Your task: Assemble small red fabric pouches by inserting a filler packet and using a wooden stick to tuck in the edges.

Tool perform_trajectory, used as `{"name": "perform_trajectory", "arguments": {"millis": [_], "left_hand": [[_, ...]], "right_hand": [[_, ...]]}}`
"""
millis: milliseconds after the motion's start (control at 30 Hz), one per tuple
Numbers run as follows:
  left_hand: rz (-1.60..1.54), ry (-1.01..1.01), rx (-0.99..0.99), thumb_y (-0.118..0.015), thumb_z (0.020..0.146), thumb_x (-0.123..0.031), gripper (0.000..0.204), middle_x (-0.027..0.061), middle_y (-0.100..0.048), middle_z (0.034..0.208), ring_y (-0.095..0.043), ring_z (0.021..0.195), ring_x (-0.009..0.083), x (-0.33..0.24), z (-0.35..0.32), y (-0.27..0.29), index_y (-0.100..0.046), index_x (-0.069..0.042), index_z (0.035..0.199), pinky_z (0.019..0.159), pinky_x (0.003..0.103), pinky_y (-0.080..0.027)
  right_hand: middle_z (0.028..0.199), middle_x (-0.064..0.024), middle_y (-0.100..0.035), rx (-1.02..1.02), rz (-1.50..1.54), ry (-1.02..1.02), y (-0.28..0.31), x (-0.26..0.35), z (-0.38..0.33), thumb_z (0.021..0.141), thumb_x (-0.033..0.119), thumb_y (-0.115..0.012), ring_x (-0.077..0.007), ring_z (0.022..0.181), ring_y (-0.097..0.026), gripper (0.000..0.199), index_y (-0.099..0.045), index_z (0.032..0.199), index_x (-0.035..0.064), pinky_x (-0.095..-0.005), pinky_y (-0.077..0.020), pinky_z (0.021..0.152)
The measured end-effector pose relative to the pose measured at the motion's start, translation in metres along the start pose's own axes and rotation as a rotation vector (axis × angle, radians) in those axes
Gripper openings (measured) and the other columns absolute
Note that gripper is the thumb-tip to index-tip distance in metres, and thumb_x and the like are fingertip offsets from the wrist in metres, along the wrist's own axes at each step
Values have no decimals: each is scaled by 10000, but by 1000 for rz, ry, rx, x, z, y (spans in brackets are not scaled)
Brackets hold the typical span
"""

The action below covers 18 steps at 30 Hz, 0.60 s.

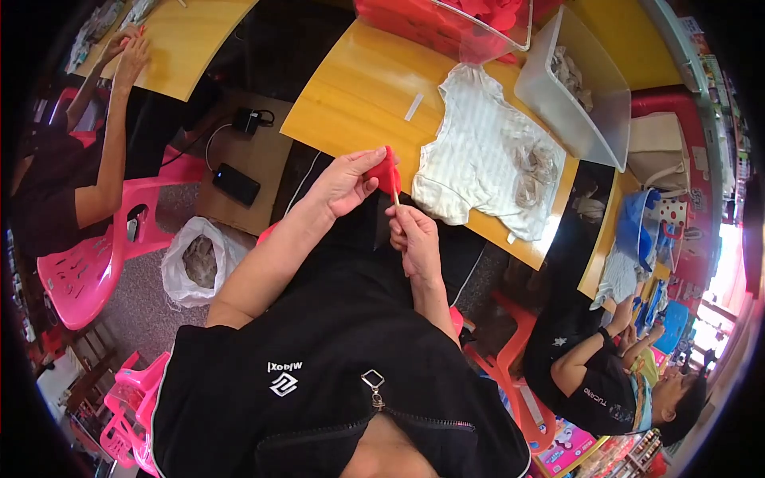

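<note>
Above my lap, at the front edge of the yellow table (343, 92), both my hands are close together. Fingers of my left hand (347, 185) pinch a small piece of soft red material (384, 169), perhaps cloth. My right hand (416, 239), just below and to the right, grips a thin wooden stick (395, 197) whose upper end runs into the red piece and is hidden there. On the table to the right lies a white striped garment (474, 151), spread out flat. A crumpled, see-through brownish clump (537, 175) rests on its right part.
Behind the garment stand a clear bin of red pieces (446, 28) and another plastic bin (550, 88) with greyish stuff. A white strip (413, 107) lies on the table. At left are a white sack (227, 251), a phone (236, 185) and a pink chair (88, 263). People sit on both sides.
</note>
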<state>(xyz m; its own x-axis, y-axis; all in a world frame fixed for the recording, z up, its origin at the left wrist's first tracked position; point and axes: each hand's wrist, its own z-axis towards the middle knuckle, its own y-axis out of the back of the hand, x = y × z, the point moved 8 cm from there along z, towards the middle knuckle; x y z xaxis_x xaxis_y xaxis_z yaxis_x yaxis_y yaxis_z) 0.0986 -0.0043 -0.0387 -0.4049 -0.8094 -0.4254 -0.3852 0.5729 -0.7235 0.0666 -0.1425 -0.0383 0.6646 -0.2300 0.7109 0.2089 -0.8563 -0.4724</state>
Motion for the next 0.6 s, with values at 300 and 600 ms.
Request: {"name": "perform_trajectory", "arguments": {"millis": [300,600], "left_hand": [[-14,-95,-81,-603,904,-198,217,91,-673,949,-654,808,122,1,-1,-6,-644,-19,1021,647,201,-545],[195,-221,-80,-641,882,-194,193,56,-675,878,-625,758,107,-3,-1,-12,-675,-21,961,654,223,-502]], "right_hand": [[635,43,-426,2,71,24,-5,-4,0,960,211,-506,-18,468,-281,215,-587,941,13,-172,-203,426],[656,38,-438,214,509,-95,-16,-16,2,962,216,-501,-22,458,-267,204,-576,955,27,-170,-199,424]]}}
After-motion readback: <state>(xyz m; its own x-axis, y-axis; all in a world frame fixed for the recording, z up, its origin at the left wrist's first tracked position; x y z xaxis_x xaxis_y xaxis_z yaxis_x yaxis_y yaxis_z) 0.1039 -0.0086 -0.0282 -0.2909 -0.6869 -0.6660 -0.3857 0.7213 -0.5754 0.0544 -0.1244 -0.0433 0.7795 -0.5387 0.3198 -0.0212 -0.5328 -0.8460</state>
